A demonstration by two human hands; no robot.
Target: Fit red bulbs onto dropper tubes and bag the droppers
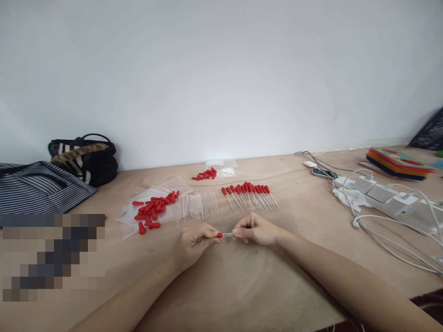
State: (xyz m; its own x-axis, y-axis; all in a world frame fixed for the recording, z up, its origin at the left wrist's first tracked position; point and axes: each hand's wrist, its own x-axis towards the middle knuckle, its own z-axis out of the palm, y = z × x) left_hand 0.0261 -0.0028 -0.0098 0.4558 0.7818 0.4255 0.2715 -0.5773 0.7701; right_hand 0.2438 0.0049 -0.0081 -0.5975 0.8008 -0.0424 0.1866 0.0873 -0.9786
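My left hand (197, 240) pinches a red rubber bulb (219, 235), most of it hidden by the fingers. From the bulb's open end a clear glass dropper tube (227, 234) runs across to my right hand (254, 229), whose thumb and fingers are closed on it. Tube and bulb lie in one line and seem to meet. Beyond my left hand sits a pile of loose red bulbs (154, 208) on clear plastic bags (126, 223). A row of bare glass tubes (200, 205) lies beside it. Behind my right hand, several droppers with red bulbs (249, 191) form a row.
Farther back lie more red bulbs (206, 174) and tubes (227, 172) near the wall. On the right are a power strip with chargers (384, 193), white cables (374, 240) and colourful boards (398, 163). At left stand a striped bag (41, 186) and a black bag (100, 161).
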